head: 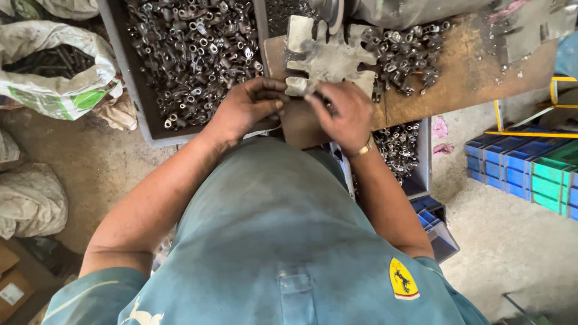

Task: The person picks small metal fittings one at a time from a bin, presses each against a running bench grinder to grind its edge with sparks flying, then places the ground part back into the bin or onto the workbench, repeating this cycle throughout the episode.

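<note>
Left hand (pixel 244 108) and right hand (pixel 343 114) are pinching, fingers curled, a small metal part (pixel 299 87) against the notched plate (pixel 328 57).

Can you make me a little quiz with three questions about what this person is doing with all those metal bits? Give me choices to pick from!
1. Where is the big bin of small metal parts?
A. in front of the left hand
B. behind the person
C. on top of the blue crates

2. What colour are most of the stacked crates on the right?
A. red
B. blue
C. white

3. What is the right hand doing?
A. hanging at the person's side
B. resting flat on the floor
C. working at the edge of the notched metal plate, fingers bent

Answers: 1 A, the bin sits just beyond the left hand. 2 B, most crates are blue, with some green. 3 C, its fingers curl at the plate's near edge on the wooden board.
</note>
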Tool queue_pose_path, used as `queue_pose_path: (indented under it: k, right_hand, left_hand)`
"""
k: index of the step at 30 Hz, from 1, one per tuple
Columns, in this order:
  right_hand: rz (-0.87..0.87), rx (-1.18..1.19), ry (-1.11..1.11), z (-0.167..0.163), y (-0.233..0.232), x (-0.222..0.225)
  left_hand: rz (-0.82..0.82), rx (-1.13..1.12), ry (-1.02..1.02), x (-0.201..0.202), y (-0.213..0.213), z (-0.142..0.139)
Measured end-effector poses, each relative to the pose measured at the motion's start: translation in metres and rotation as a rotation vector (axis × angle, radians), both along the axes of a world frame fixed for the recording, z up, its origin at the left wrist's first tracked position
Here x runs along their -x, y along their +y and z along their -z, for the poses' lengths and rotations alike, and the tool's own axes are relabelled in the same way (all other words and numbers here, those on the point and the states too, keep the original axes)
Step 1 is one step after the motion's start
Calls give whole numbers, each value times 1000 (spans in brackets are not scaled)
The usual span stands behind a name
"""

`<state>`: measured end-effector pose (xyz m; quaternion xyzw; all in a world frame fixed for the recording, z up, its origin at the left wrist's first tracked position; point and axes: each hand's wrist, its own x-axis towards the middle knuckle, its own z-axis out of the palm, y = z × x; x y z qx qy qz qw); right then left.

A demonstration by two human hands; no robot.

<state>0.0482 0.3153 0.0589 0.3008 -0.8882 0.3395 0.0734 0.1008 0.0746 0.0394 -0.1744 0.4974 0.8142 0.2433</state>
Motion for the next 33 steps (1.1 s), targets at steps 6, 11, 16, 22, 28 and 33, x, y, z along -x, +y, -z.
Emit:
queue_pose_path:
  k: [6,11,16,22,28,33]
  right_hand:
    - [243,-13,160,24,-5,42]
    - [305,-45,183,34,-7,48]
    - [278,-101,202,34,-2,56]
    - [229,-68,237,27,4,66]
    - [210,-109,289,38,-9,65]
    - [21,38,240,30,12,54]
  left_hand:
    - [192,561,182,-8,-6,-1]
    - [265,681,188,-26,-12,4]
    - [285,775,121,-36,-22,9]
    - [323,892,187,-55,-40,19]
    - [436,1078,339,-59,-44,35]
    - [367,1425,363,-35,-47,43]
